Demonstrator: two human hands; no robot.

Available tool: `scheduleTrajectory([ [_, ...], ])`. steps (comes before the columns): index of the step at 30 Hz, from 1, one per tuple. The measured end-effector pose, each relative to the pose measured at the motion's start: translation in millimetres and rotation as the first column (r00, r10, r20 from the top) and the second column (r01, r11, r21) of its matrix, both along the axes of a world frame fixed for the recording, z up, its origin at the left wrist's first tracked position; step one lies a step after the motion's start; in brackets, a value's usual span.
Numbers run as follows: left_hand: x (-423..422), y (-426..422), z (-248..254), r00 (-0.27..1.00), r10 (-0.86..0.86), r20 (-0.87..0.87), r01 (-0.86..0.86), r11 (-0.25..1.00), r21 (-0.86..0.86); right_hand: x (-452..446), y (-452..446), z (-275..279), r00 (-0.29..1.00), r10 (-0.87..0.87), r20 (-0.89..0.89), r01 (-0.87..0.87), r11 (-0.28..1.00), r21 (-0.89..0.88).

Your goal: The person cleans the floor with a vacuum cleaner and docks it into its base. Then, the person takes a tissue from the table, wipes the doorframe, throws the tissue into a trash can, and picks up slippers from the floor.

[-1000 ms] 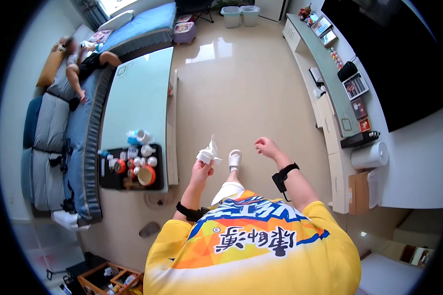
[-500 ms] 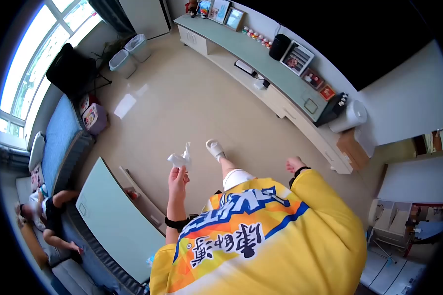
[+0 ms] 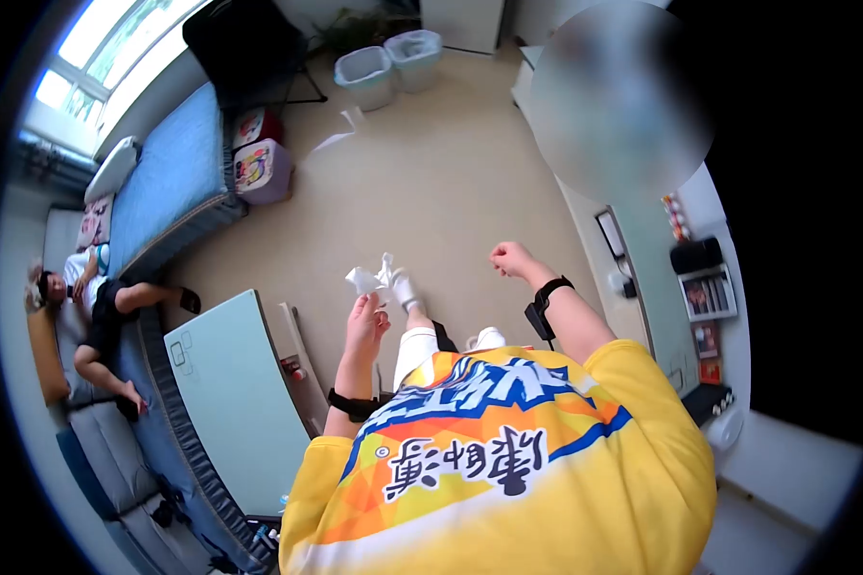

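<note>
My left hand (image 3: 362, 331) is raised in front of me, its thumb and fingers pinched on a crumpled white tissue (image 3: 362, 281). Loose ends of the tissue stick up above the fingertips. Out to the right, my right hand (image 3: 513, 259) is curled closed, with nothing visible in it. A black band circles each wrist. Below the hands a foot in a white shoe (image 3: 405, 290) stands on the tiled floor.
Two lined waste bins (image 3: 364, 79) stand at the far end beside a black chair (image 3: 244, 53). A pale green table (image 3: 225, 402) is at left, before a sofa (image 3: 177, 172) where a person (image 3: 101, 297) reclines. A long cabinet (image 3: 633, 259) runs along the right; a blurred patch hides part of it.
My view has turned right and I have moved forward, so the bins appear nearer the middle. My right hand has come forward and inward. The tissue stays in my left hand.
</note>
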State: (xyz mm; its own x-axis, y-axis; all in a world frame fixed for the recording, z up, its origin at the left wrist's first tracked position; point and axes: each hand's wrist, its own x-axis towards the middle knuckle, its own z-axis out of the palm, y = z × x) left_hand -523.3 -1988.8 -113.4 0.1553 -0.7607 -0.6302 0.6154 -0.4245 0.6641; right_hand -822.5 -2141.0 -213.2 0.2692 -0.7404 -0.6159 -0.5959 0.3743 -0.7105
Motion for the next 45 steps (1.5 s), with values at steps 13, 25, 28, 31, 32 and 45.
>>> scheduleTrajectory([
  [13,186.7,-329.5,-29.0,0.983,-0.106,0.151,0.101,0.994,0.039,56.6,-223.2,-12.7,0.983,0.052,-0.178,-0.017,0.981,0.193],
  [25,254.4,-643.9,-66.4,0.956,-0.123,0.267,0.086,0.985,0.148,95.5,-473.2,-20.6,0.945,-0.243,-0.217,0.307,0.889,0.339],
  [28,268.5,-729.9,-80.7,0.895,-0.223,0.387,0.168,0.971,0.171,130.6,-531.4,9.1,0.935,-0.344,-0.083,0.354,0.909,0.220],
  [31,282.5,-821.8,-101.7,0.844,-0.279,0.458,0.203,0.957,0.209,147.0,-570.1,29.1,0.911,-0.410,-0.044,0.411,0.897,0.161],
  [32,291.4,-853.3,-119.2,0.820,-0.316,0.477,0.241,0.947,0.214,157.3,-569.8,29.5,0.895,-0.444,-0.048,0.446,0.881,0.160],
  [45,320.5,-990.9,-233.3,0.094,-0.944,0.316,0.763,0.272,0.586,225.1,-461.2,67.7,0.369,-0.911,-0.185,0.924,0.338,0.180],
])
